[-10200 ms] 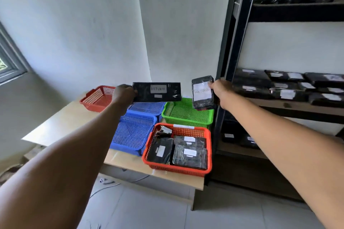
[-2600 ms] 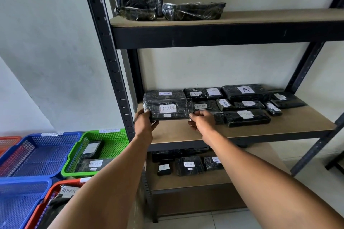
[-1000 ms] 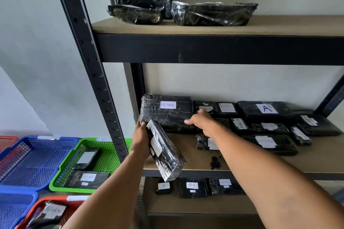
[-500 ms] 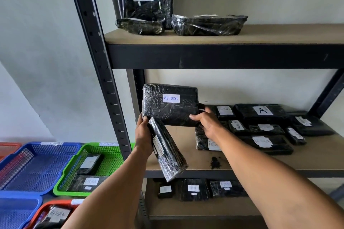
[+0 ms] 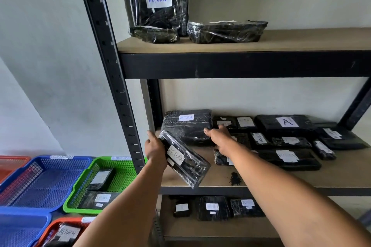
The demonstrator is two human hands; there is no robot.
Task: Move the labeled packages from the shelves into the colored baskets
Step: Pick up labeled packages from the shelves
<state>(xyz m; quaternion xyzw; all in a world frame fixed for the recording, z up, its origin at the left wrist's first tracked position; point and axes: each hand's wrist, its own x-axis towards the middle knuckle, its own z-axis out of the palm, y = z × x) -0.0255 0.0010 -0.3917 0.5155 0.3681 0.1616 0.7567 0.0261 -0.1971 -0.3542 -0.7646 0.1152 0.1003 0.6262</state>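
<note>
The left hand [image 5: 155, 151] grips 1 long black package [image 5: 185, 160] marked RETURN. The fingers wrap behind it and the thumb points up along its left edge. The package tilts, lower end down and to the right, in front of the middle shelf [image 5: 331, 176] edge. The tilt probably keeps the label readable and leaves the shelf opening free for the other hand.

The right hand [image 5: 218, 138] reaches into the middle shelf and grasps the right end of a larger package [image 5: 187, 128], also marked RETURN. The thumb lies on its front face; the fingers curl behind its right end. This package sits at the left rear of the shelf, close to the black post [image 5: 112, 78]. Whether it rests on the board or is lifted cannot be told.

Both forearms extend forward and up from the lower edge of the view, the right crossing over the shelf edge.

Other labelled packages lie to the right on the same shelf, 1 marked A [image 5: 285, 124]. More stand on the upper shelf [image 5: 301, 40] and the lower shelf.

The baskets sit at lower left. The green basket [image 5: 118, 166] holds 2 packages. The red basket [image 5: 54, 224] holds 1 marked RETURN, the likely destination for both held packages. The blue basket [image 5: 43, 182] lies left of the green basket.
</note>
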